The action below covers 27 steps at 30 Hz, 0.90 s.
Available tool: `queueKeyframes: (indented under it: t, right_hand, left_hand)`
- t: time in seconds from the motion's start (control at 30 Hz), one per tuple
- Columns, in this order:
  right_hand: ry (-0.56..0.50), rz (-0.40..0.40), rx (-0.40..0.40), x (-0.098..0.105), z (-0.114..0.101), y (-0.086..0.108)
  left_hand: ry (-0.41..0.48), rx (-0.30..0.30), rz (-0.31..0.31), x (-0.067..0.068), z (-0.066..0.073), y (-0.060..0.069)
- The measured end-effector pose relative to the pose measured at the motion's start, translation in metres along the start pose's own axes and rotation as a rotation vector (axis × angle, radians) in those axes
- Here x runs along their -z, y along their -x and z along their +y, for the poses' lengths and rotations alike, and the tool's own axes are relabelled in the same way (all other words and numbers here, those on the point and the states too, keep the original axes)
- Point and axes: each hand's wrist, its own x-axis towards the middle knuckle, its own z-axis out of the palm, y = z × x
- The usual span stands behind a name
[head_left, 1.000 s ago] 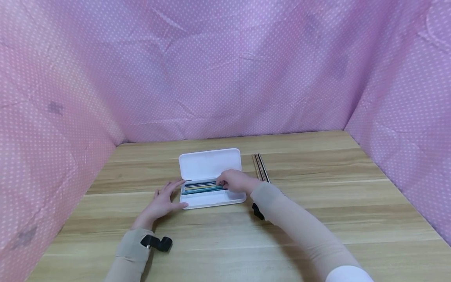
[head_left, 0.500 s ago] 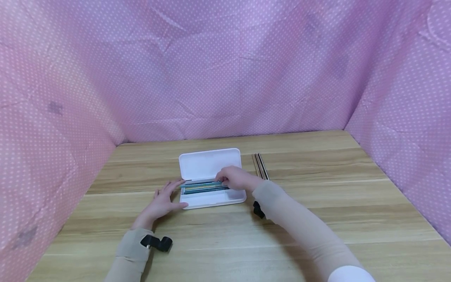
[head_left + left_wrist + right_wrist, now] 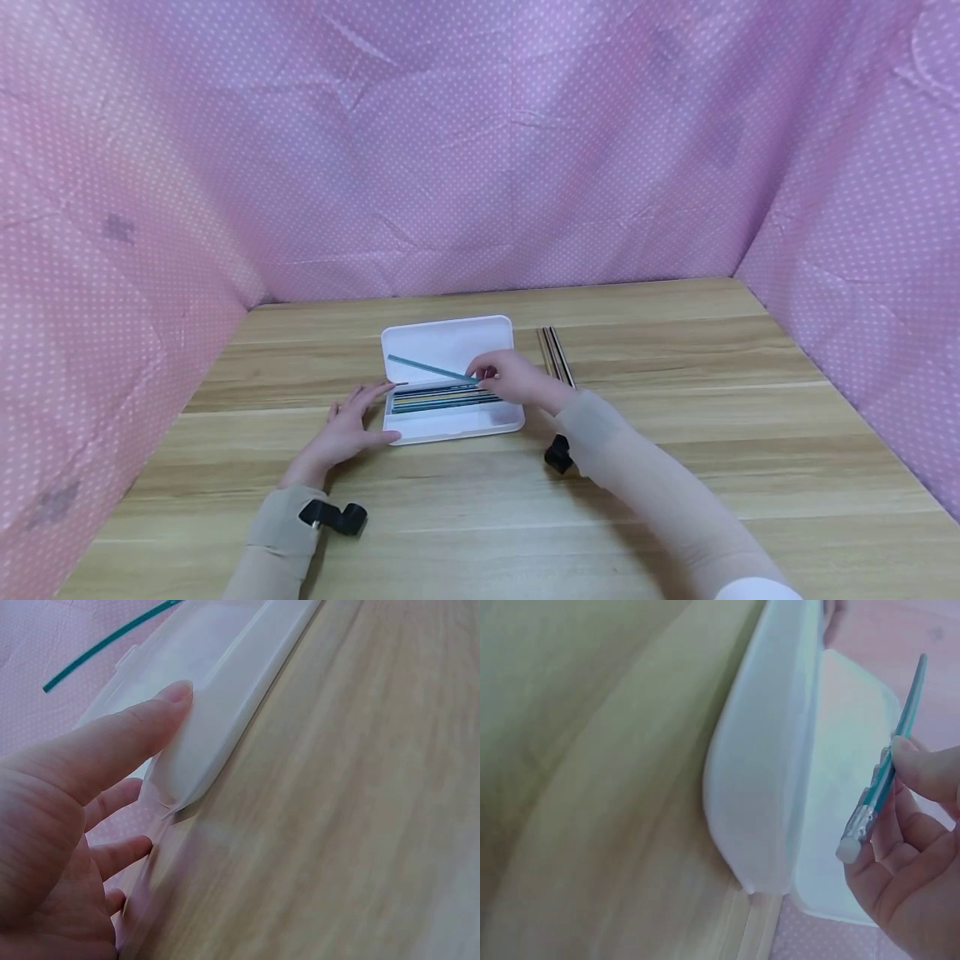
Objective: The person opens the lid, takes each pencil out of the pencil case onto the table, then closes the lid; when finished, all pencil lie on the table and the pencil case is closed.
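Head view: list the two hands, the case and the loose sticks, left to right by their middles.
Left hand → open white case → right hand → slender loose sticks.

Looks like a makeshift tabletop recording booth: creased pink polka-dot cloth [image 3: 480,167] hangs at the back and both sides of a light wood-grain tabletop [image 3: 480,517], and black devices [image 3: 347,520] are strapped at both of the person's wrists. Open white pencil case [image 3: 450,337] gives the table a desk-like feel. The cloth hides the room behind and the wrist views are soft, so whether the booth sits in a lab, office or home can't be told.
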Motion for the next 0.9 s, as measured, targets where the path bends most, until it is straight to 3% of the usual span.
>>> queueKeyframes:
  t: [0.33,0.57,0.9]
  right_hand:
    - [-0.272,0.042,-0.08,0.009,0.011,0.016]
    - [-0.395,0.093,-0.122,0.018,0.021,0.026]
    - [-0.782,0.094,-0.197,0.037,0.039,0.035]
  left_hand:
    - [-0.004,-0.003,-0.003,0.001,0.001,0.0]
    - [-0.011,-0.008,0.002,0.001,0.001,0.0]
    - [-0.009,-0.001,-0.003,0.001,0.003,0.0]
